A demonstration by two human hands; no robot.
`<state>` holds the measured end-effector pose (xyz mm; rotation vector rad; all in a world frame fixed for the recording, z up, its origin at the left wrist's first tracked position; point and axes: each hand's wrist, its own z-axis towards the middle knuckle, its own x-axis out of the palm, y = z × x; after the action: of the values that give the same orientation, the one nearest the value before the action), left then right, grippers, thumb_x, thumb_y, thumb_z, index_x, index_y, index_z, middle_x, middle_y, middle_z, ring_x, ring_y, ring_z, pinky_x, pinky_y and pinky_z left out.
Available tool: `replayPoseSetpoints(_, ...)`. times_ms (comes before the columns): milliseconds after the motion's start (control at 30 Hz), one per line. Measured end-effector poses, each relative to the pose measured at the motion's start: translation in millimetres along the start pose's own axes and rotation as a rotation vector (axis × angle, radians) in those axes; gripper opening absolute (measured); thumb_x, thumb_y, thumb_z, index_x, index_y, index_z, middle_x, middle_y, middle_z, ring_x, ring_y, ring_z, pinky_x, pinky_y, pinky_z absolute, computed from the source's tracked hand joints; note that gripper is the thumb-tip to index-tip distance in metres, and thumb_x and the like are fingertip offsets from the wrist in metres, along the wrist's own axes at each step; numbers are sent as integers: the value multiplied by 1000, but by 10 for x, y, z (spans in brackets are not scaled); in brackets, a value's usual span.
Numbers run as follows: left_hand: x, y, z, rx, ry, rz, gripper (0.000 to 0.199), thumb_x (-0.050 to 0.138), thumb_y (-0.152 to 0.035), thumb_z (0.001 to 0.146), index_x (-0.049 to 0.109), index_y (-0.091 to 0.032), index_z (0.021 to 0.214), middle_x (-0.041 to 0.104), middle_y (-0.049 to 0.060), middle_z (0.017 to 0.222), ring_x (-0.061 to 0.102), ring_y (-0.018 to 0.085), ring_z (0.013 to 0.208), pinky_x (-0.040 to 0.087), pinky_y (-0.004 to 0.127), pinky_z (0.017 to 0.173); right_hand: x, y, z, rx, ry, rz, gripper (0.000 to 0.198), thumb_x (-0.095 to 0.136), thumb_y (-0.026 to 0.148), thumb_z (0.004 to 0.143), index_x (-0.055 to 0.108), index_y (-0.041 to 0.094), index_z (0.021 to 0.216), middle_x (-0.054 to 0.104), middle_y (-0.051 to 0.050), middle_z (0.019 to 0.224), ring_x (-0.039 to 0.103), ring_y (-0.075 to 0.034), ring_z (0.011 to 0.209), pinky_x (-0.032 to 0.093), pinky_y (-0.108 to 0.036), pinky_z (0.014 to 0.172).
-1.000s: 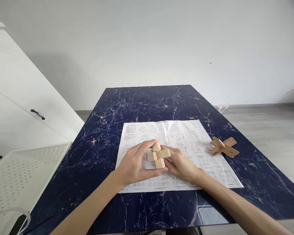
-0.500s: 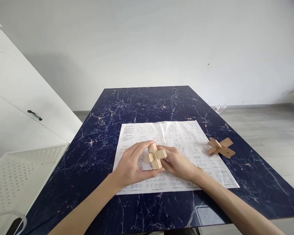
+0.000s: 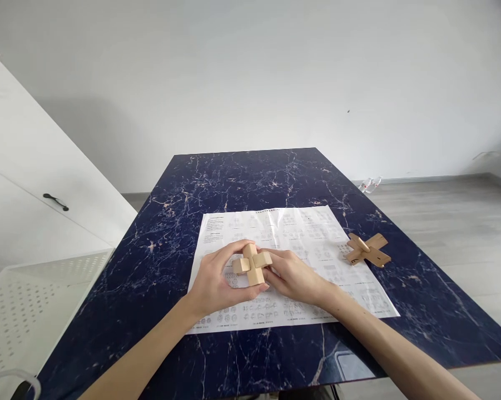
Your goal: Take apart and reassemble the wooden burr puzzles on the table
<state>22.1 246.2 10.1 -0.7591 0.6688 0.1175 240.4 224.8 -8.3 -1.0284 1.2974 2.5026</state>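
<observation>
A pale wooden burr puzzle of interlocking blocks is held above a printed sheet. My left hand grips it by its upper and lower ends, thumb below and fingers above. From the right side my right hand pinches the puzzle, its fingertips partly hidden behind the blocks. Small diagrams and lines of text cover the sheet, too fine to read.
To the right, a brown cross-shaped wooden puzzle lies at the sheet's edge. The dark blue marbled table stands near a wall. On the left are a white cabinet and a perforated white panel.
The left-side block of the puzzle sticks out more plainly now. Both hands keep their grip. The whole view has shifted slightly, so things appear a little further left.
</observation>
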Motion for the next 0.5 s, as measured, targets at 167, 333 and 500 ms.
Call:
replayPoseSetpoints(167, 13, -8, 14, -13, 25, 58, 63, 87, -44, 77, 56, -24, 129, 77, 7, 117, 77, 27, 100, 65, 41, 89, 26, -50, -30, -5, -13, -81, 19, 46, 17, 102, 46, 22, 84, 56, 1, 78, 47, -13, 61, 35, -27, 58)
replayPoseSetpoints(333, -30, -36, 56, -142, 238, 61, 62, 81, -40, 77, 52, -25, 130, 74, 3, 105, 73, 22, 86, 62, 35, 76, 42, -57, -58, -3, 41, -170, 17, 48, 19, 100, 46, 22, 83, 56, 1, 76, 43, -13, 59, 30, -27, 58)
replayPoseSetpoints(500, -60, -32, 84, -113, 311, 35, 46, 79, -45, 80, 59, -24, 115, 71, 0, 91, 66, 18, 72, 55, 31, 67, 27, 19, -44, -22, 119, -110, 16, 48, 27, 103, 48, 22, 88, 59, -1, 75, 47, -15, 59, 32, -29, 61)
